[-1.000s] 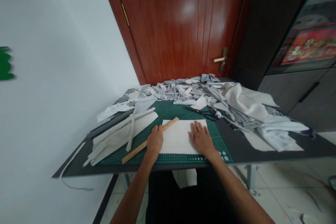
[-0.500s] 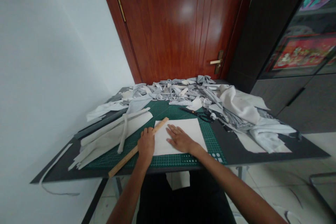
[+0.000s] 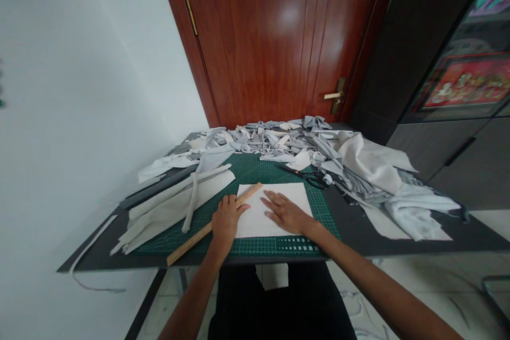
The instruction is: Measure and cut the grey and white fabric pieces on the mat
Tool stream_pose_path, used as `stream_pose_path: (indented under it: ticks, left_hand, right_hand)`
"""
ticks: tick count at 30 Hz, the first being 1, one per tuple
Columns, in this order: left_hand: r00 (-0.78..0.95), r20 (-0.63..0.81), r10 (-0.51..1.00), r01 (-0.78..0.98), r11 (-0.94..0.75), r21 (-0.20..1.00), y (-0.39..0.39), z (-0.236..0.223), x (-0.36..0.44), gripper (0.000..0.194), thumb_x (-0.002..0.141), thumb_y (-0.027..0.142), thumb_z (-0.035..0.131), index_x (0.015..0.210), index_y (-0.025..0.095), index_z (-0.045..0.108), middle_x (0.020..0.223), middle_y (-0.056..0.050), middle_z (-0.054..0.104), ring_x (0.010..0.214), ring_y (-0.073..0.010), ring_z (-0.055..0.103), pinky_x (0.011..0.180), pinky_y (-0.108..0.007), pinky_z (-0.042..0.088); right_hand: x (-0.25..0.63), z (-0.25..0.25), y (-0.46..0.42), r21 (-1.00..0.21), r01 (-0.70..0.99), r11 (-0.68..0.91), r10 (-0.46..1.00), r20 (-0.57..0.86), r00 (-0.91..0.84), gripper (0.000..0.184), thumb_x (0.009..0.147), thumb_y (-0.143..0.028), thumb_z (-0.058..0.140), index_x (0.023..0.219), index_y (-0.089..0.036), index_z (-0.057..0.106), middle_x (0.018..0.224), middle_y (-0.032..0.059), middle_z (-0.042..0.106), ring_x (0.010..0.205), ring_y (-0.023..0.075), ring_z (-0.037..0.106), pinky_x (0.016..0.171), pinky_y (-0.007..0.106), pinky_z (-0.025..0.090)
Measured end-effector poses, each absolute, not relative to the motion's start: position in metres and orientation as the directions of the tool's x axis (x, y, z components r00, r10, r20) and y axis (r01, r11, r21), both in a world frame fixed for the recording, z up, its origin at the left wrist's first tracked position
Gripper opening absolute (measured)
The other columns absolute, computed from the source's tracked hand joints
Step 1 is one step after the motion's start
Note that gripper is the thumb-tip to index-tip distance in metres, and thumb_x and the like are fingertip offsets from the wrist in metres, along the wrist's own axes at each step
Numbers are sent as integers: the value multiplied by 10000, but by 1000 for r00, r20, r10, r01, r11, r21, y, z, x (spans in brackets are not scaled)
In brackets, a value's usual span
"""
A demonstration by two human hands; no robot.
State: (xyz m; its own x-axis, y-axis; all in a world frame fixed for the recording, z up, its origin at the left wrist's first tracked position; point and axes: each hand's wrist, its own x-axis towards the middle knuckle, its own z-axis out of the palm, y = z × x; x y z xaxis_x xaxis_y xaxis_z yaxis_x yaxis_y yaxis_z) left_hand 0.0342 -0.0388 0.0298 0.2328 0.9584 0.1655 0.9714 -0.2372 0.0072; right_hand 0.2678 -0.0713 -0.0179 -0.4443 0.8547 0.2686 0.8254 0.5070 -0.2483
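Far left: folded fabric strips (image 3: 175,210) on the mat (image 3: 255,247), just beside the left hand (image 3: 226,223). Left hand sits on the wooden ruler (image 3: 207,228), fingers curled over it and palm down; can't tell if it wraps underneath. Ruler's long axis runs diagonally, from the table's (image 3: 354,228) near edge up-right, with its tip pointing at the far left part of the paper sheet (image 3: 255,218) and lying over that sheet's left edge. Left hand is nearest the ruler, at about mid-length. Right hand (image 3: 287,214) is open and flat on the sheet, fingers spread and angled toward the ruler, not touching it. Sheet lies square on the mat. Beyond it: scissors (image 3: 303,177), apart from both hands. Far right: heap of pale fabric (image 3: 398,186).
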Motion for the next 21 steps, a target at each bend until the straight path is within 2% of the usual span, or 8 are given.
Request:
stream_pose_path:
  ticks: [2, 5, 9, 13, 16, 18, 21]
  left_hand:
    - [239, 145, 960, 971, -240, -14, -39, 30, 34, 387, 1024, 535, 560, 1213, 198, 576, 1196, -112, 638, 1114, -287, 661, 753, -322, 567]
    - [244, 143, 959, 970, -244, -20, -37, 30, 33, 432, 1022, 541, 560, 1266, 185, 561, 1205, -125, 636, 1116, -291, 661, 748, -337, 581]
    - [266, 196, 944, 964, -263, -45, -35, 31, 34, 393, 1068, 478, 491, 1338, 196, 535, 1209, -129, 634, 1133, -289, 638, 763, -340, 581]
    - [494, 186, 850, 869, -491, -64, -33, 33, 51, 253, 1101, 353, 439, 1253, 217, 589, 1198, -90, 640, 1165, -244, 612, 896, -323, 555]
    - [658, 139, 740, 747, -665, 8, -32, 30, 73, 206, 1092, 324, 478, 1217, 227, 609, 1199, -62, 637, 1135, -215, 630, 936, -307, 540]
    - [728, 143, 670, 667, -741, 79, -30, 26, 86, 223, 1083, 311, 506, 1267, 227, 599, 1212, -57, 633, 1112, -207, 642, 951, -312, 539]
    - [784, 204, 586, 556, -810, 187, -29, 21, 91, 296, 1069, 248, 527, 1361, 223, 569, 1262, -65, 625, 1177, -205, 618, 1059, -347, 502]
  right_hand:
    - [298, -26, -69, -260, 877, 403, 900, 288, -328, 579, 1096, -364, 379, 1576, -48, 448, 1668, 255, 354, 1578, 321, 317, 1278, 545, 303]
    - [344, -34, -61, -269, 914, 304, 922, 325, -211, 552, 1086, -322, 348, 1527, -29, 508, 1620, 267, 437, 1544, 324, 389, 1258, 557, 341]
    - [364, -24, -54, -284, 862, 419, 866, 412, -285, 500, 1066, -282, 358, 1489, -120, 570, 1523, 194, 587, 1463, 295, 506, 1242, 569, 368]
    - [348, -4, -56, -289, 796, 531, 802, 473, -364, 504, 1072, -368, 417, 1521, -167, 523, 1499, 173, 597, 1410, 289, 536, 1200, 530, 420]
    - [340, 2, -63, -292, 757, 585, 779, 462, -424, 516, 1066, -417, 471, 1524, -183, 505, 1480, 166, 601, 1389, 284, 542, 1183, 507, 434]
    - [340, 1, -69, -292, 751, 593, 779, 445, -442, 469, 1067, -409, 481, 1466, -178, 564, 1393, 166, 655, 1318, 282, 589, 1147, 493, 463]
    - [346, 0, -82, -314, 750, 582, 798, 399, -452, 382, 1078, -382, 469, 1356, -193, 650, 1252, 139, 720, 1203, 267, 641, 1095, 465, 496]
